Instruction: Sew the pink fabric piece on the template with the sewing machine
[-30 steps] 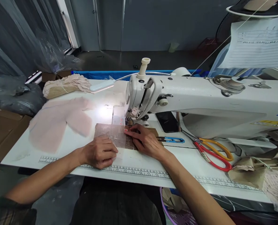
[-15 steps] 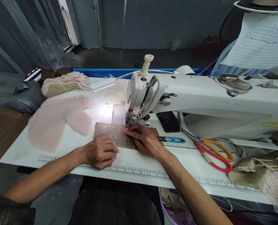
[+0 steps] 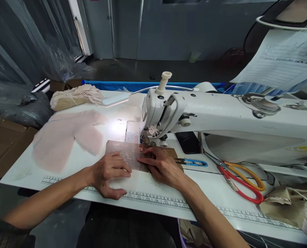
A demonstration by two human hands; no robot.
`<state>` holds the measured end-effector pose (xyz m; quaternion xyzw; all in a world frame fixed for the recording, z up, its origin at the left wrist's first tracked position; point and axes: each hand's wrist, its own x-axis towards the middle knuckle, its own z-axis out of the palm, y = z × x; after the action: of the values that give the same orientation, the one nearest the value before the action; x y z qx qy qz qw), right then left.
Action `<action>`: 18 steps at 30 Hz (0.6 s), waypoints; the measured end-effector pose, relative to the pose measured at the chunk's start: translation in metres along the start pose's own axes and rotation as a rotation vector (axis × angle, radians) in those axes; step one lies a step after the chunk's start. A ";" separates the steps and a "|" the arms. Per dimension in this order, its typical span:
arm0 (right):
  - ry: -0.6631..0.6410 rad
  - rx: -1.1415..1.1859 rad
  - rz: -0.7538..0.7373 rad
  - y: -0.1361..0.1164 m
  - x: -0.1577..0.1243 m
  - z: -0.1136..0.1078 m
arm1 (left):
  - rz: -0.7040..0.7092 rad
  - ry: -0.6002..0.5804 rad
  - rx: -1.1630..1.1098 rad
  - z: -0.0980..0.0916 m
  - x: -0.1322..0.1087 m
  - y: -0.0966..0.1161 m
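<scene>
A brown sheer fabric piece (image 3: pixel 125 151) lies flat on the white table in front of the needle of the white sewing machine (image 3: pixel 220 117). My left hand (image 3: pixel 109 174) rests on the fabric's near left part, fingers stretched forward and pressing it down. My right hand (image 3: pixel 162 165) lies flat on the fabric's right part, its fingertips pointing left just below the presser foot (image 3: pixel 144 139). Neither hand grips anything.
Pale pink fabric pieces (image 3: pixel 65 137) lie at the left. A bundle of cream lace (image 3: pixel 76 96) sits at the far left corner. Blue thread snips (image 3: pixel 193 162) and red-and-orange scissors (image 3: pixel 241 179) lie to the right of my right hand. Beige fabric (image 3: pixel 285 203) is heaped at the right.
Both hands stay on the fabric in nearly the same pose; the left fingers have stretched forward a little. The camera view has tilted up slightly.
</scene>
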<state>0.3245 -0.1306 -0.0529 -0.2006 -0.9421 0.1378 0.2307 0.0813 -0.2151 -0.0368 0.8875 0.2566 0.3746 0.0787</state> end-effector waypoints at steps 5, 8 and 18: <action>-0.007 0.024 0.016 0.001 0.001 -0.001 | -0.125 -0.002 0.221 -0.006 0.016 -0.019; -0.013 0.052 0.035 0.001 0.000 -0.001 | -0.085 -0.091 0.387 -0.003 0.025 -0.036; -0.046 0.082 0.070 0.003 -0.002 -0.002 | -0.080 -0.210 0.424 0.010 0.025 -0.053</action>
<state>0.3278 -0.1280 -0.0534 -0.2205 -0.9331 0.1890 0.2121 0.0822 -0.1559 -0.0455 0.9074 0.3549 0.2146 -0.0681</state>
